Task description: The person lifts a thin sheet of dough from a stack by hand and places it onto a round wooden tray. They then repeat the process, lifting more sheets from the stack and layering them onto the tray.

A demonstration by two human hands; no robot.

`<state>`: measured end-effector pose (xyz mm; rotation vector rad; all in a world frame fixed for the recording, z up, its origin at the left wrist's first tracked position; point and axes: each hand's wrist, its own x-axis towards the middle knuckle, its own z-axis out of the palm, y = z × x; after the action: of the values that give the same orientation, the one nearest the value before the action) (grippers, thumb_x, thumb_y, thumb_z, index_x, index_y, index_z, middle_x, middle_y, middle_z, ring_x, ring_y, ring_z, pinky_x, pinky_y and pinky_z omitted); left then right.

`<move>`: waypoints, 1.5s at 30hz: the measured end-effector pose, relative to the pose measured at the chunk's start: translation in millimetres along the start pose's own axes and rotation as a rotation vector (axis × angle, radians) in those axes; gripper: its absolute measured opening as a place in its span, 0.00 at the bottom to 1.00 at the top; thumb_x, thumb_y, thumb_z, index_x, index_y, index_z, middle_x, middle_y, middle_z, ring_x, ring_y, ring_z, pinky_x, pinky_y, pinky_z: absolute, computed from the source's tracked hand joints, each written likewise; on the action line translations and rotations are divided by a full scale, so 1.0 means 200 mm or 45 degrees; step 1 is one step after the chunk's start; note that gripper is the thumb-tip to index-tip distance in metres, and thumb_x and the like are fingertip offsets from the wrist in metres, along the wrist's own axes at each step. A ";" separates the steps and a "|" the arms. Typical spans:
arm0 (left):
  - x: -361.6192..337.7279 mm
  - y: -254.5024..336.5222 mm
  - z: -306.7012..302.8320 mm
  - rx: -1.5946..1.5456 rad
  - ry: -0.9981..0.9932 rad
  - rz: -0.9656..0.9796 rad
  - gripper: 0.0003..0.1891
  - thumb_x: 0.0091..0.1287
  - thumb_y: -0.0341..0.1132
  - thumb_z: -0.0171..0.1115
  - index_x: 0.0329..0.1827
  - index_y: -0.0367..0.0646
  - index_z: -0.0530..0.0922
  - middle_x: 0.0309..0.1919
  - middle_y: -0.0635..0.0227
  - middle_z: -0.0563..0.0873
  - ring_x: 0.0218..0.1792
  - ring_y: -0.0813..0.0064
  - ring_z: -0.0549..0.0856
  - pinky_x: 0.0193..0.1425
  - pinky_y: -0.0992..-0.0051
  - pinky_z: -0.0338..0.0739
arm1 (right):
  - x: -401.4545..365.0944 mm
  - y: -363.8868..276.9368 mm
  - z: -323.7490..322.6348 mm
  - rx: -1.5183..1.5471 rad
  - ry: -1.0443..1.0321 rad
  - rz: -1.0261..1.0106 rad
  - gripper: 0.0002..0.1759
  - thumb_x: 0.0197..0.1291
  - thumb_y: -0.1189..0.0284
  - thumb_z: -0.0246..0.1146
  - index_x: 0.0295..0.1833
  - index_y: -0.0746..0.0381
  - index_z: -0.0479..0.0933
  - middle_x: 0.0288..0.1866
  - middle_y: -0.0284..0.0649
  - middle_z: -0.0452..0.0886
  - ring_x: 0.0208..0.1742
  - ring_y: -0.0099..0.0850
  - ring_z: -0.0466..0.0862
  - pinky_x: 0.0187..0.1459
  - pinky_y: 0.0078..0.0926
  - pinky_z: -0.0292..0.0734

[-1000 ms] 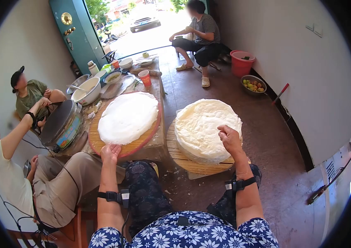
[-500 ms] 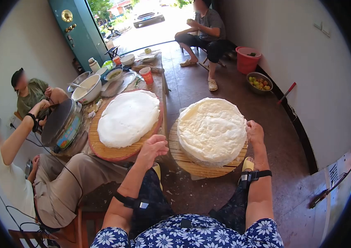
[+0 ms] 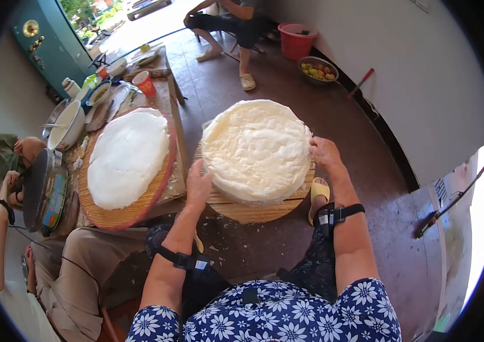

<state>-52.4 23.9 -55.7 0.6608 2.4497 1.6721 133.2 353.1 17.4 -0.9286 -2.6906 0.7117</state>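
Note:
A thick stack of pale, thin flatbreads (image 3: 259, 149) rests on a round slatted mat (image 3: 247, 212) in front of me. My right hand (image 3: 325, 154) is at the stack's right edge, its curled fingers pinching the rim of the top flatbread. At the left edge, my left hand (image 3: 198, 187) has its fingertips closed on the rim, partly hidden by the hand itself. To the left, a single whiter flatbread (image 3: 128, 157) lies spread on a second round mat (image 3: 117, 218) with a red border, on the table.
A round griddle (image 3: 42, 188) stands left of the table (image 3: 178, 185), near a co-worker's hand (image 3: 10, 178). A white basin (image 3: 68, 128) and a red paper cup (image 3: 144, 84) are behind. Beyond are a seated person, a red bucket (image 3: 297, 44) and a fruit bowl (image 3: 318, 75).
My left hand has moved from the gap between the two mats to the stack's left rim. My right hand stays at the right rim. The view has shifted right and down.

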 end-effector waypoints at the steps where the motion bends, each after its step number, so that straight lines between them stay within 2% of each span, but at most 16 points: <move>1: -0.03 0.12 -0.02 -0.023 -0.025 -0.165 0.23 0.58 0.23 0.55 0.59 0.36 0.70 0.52 0.66 0.78 0.51 0.76 0.76 0.57 0.78 0.69 | -0.01 -0.01 -0.01 -0.010 -0.002 0.013 0.14 0.51 0.66 0.58 0.41 0.60 0.79 0.41 0.49 0.82 0.45 0.46 0.81 0.47 0.39 0.74; 5: -0.03 0.33 -0.02 -0.440 -0.059 -0.287 0.27 0.58 0.23 0.52 0.64 0.31 0.64 0.55 0.56 0.76 0.54 0.67 0.76 0.61 0.72 0.67 | 0.01 -0.02 0.01 0.075 0.100 0.126 0.15 0.52 0.66 0.58 0.44 0.60 0.80 0.44 0.48 0.82 0.47 0.44 0.81 0.49 0.37 0.74; 8: -0.01 0.35 -0.02 -0.604 -0.088 -0.364 0.28 0.59 0.23 0.50 0.65 0.31 0.62 0.54 0.57 0.76 0.54 0.68 0.75 0.61 0.72 0.66 | 0.06 -0.01 0.04 0.259 0.112 0.233 0.17 0.52 0.67 0.57 0.47 0.60 0.79 0.44 0.47 0.82 0.48 0.42 0.81 0.51 0.35 0.73; 14: -0.02 0.51 -0.06 -0.632 -0.040 -0.585 0.30 0.58 0.25 0.51 0.67 0.32 0.58 0.54 0.55 0.75 0.56 0.67 0.73 0.63 0.72 0.64 | 0.11 0.02 0.09 0.247 0.174 0.219 0.18 0.50 0.67 0.59 0.48 0.61 0.79 0.45 0.47 0.82 0.47 0.42 0.82 0.49 0.34 0.74; 18: -0.01 0.38 -0.05 -0.657 -0.039 -0.606 0.31 0.58 0.25 0.51 0.67 0.31 0.57 0.57 0.54 0.72 0.59 0.66 0.71 0.65 0.71 0.62 | 0.13 0.01 0.09 0.346 0.258 0.187 0.18 0.48 0.70 0.61 0.48 0.63 0.79 0.44 0.46 0.83 0.44 0.38 0.83 0.47 0.31 0.75; 21: -0.01 0.37 -0.05 -0.704 -0.062 -0.595 0.32 0.58 0.26 0.51 0.67 0.31 0.56 0.59 0.52 0.69 0.61 0.65 0.69 0.66 0.70 0.60 | 0.11 -0.04 0.06 0.754 0.239 0.283 0.19 0.50 0.74 0.62 0.49 0.67 0.78 0.41 0.45 0.84 0.42 0.33 0.83 0.43 0.29 0.77; 23: -0.01 0.36 -0.05 -0.704 -0.091 -0.608 0.32 0.57 0.26 0.52 0.68 0.30 0.56 0.60 0.51 0.69 0.61 0.64 0.69 0.66 0.70 0.60 | 0.08 -0.10 0.01 1.160 -0.067 0.493 0.19 0.53 0.78 0.60 0.53 0.69 0.75 0.40 0.43 0.83 0.41 0.30 0.83 0.39 0.27 0.78; 24: -0.01 0.33 -0.05 -0.658 -0.087 -0.573 0.31 0.60 0.31 0.53 0.68 0.37 0.58 0.51 0.68 0.74 0.49 0.77 0.73 0.48 0.75 0.65 | 0.06 -0.13 0.01 1.162 -0.080 0.484 0.19 0.53 0.78 0.60 0.53 0.69 0.75 0.40 0.43 0.83 0.41 0.30 0.83 0.39 0.27 0.78; 27: 0.00 0.30 -0.04 -0.639 -0.062 -0.589 0.32 0.60 0.32 0.53 0.69 0.38 0.58 0.52 0.67 0.73 0.49 0.76 0.72 0.50 0.73 0.65 | 0.03 -0.18 0.02 1.143 -0.182 0.444 0.21 0.55 0.80 0.57 0.57 0.69 0.70 0.43 0.44 0.81 0.41 0.32 0.83 0.38 0.29 0.80; 32: -0.02 0.37 -0.05 -0.579 0.011 -0.624 0.31 0.58 0.29 0.54 0.67 0.35 0.58 0.48 0.66 0.73 0.50 0.74 0.73 0.51 0.74 0.67 | 0.06 -0.15 0.05 1.855 -0.255 0.351 0.22 0.58 0.83 0.51 0.60 0.71 0.66 0.52 0.49 0.77 0.46 0.39 0.81 0.51 0.36 0.79; 33: -0.03 0.37 -0.05 -0.579 0.020 -0.621 0.31 0.58 0.29 0.54 0.67 0.35 0.58 0.48 0.66 0.73 0.50 0.74 0.73 0.51 0.74 0.67 | 0.07 -0.13 0.06 1.856 -0.262 0.344 0.22 0.58 0.83 0.51 0.60 0.71 0.66 0.52 0.49 0.77 0.46 0.39 0.81 0.51 0.36 0.79; 35: -0.03 0.34 -0.03 -0.385 0.063 -0.401 0.30 0.57 0.25 0.52 0.66 0.33 0.59 0.55 0.53 0.73 0.56 0.63 0.72 0.62 0.70 0.65 | 0.09 -0.10 0.09 1.909 -0.225 0.393 0.21 0.59 0.83 0.50 0.60 0.71 0.66 0.53 0.50 0.76 0.48 0.40 0.81 0.55 0.38 0.76; 37: -0.02 0.33 -0.03 -0.353 0.127 -0.323 0.31 0.57 0.23 0.53 0.67 0.33 0.58 0.55 0.54 0.74 0.53 0.66 0.75 0.58 0.71 0.69 | 0.08 -0.10 0.08 1.873 -0.234 0.390 0.21 0.58 0.83 0.51 0.59 0.71 0.66 0.52 0.50 0.77 0.48 0.39 0.81 0.55 0.37 0.76; 40: -0.04 0.38 -0.03 -0.782 0.082 -0.307 0.37 0.58 0.22 0.56 0.70 0.32 0.49 0.47 0.62 0.73 0.46 0.75 0.76 0.48 0.74 0.73 | 0.07 -0.12 0.08 1.762 -0.244 0.400 0.21 0.58 0.82 0.51 0.58 0.71 0.67 0.51 0.50 0.77 0.47 0.39 0.81 0.54 0.37 0.76; 43: -0.04 0.40 -0.01 -1.045 0.219 -0.476 0.34 0.59 0.22 0.59 0.68 0.34 0.52 0.46 0.63 0.74 0.42 0.75 0.78 0.43 0.76 0.75 | 0.05 -0.13 0.06 1.655 -0.279 0.413 0.20 0.58 0.82 0.52 0.57 0.70 0.69 0.49 0.49 0.78 0.47 0.38 0.81 0.53 0.37 0.77; 45: -0.03 0.37 0.00 -1.162 0.094 -0.666 0.34 0.57 0.25 0.63 0.64 0.32 0.56 0.49 0.61 0.73 0.43 0.73 0.77 0.42 0.76 0.75 | 0.05 -0.13 0.06 1.623 -0.316 0.411 0.19 0.58 0.82 0.53 0.56 0.70 0.69 0.49 0.49 0.79 0.47 0.37 0.81 0.53 0.37 0.77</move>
<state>-25.9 44.0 9.8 -0.1494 1.3966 2.2362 107.2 337.7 19.6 -0.8575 -1.5656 2.2707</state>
